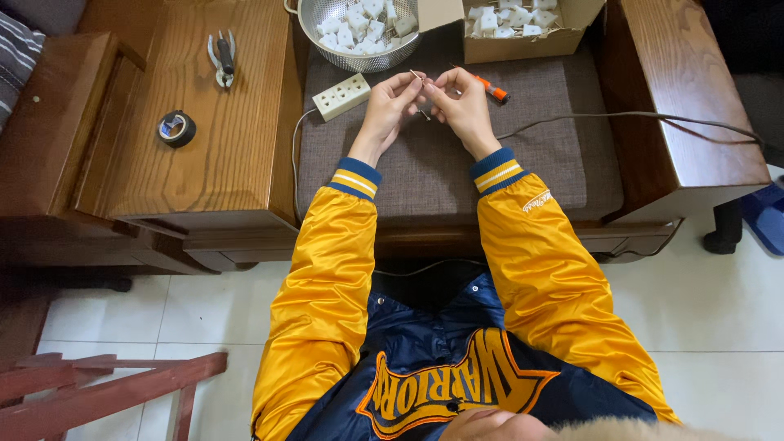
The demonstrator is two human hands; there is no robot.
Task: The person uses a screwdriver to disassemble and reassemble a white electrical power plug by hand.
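Observation:
My left hand (390,108) and my right hand (462,104) meet above a brown seat cushion (539,163), fingertips pinched together on thin bare wire ends (418,78). A short strand hangs down between the hands. A white socket strip (341,96) lies on the cushion just left of my left hand, its cord running off the front. An orange-handled screwdriver (493,90) lies right behind my right hand. A grey cable (637,116) runs from the hands to the right over the wooden armrest.
A metal colander (314,24) and a cardboard box (563,41), both with several white plastic parts, stand at the back. Pliers (222,59) and a roll of black tape (176,128) lie on the wooden table at left. A red wooden frame (98,384) is on the tiled floor.

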